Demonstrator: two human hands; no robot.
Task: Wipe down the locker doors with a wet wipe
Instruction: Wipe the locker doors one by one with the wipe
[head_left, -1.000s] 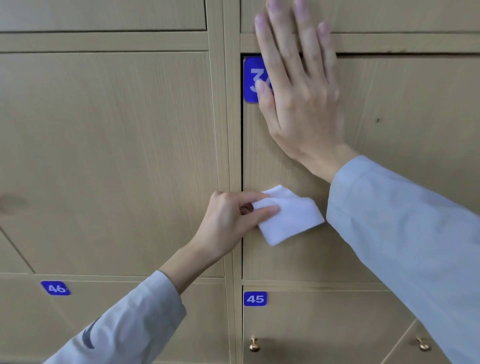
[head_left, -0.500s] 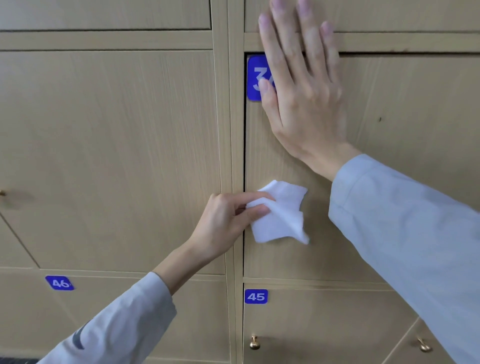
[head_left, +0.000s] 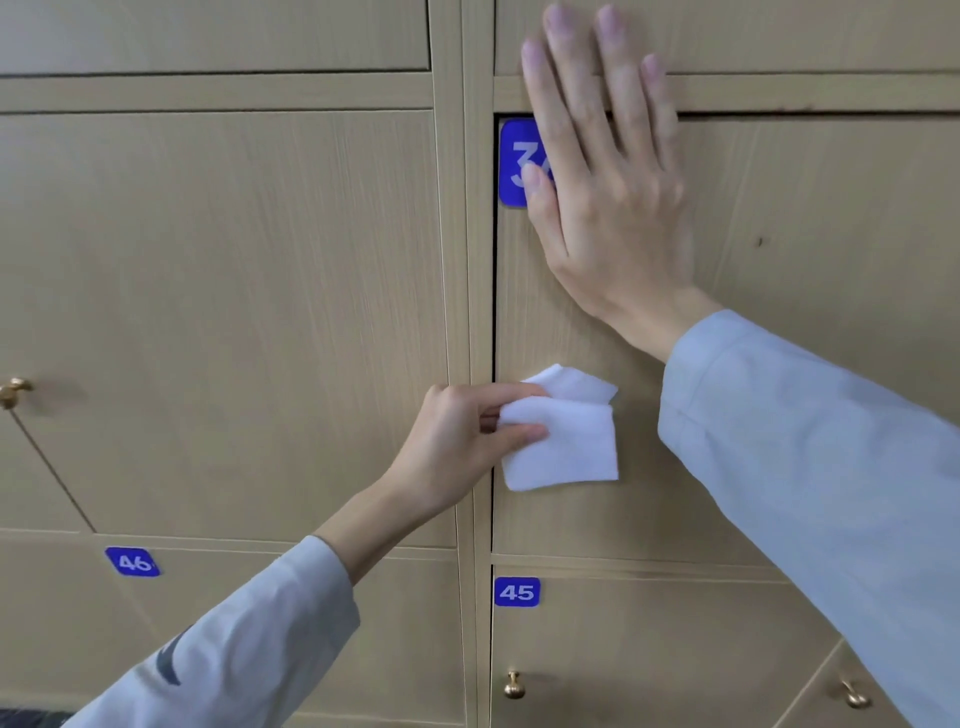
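Note:
A wall of light wooden locker doors fills the view. My left hand pinches a folded white wet wipe between thumb and fingers, with the wipe lying against the lower left part of the middle right locker door. My right hand presses flat on the same door higher up, fingers straight and reaching over its top edge. It partly covers the blue number plate at the door's top left corner.
The left locker door has a brass knob at its far left edge. Below are doors with blue plates 46 and 45 and brass knobs.
The wipe in my left hand has shifted from a spread, tilted shape to a folded square hanging lower. My right hand stays pressed on the door.

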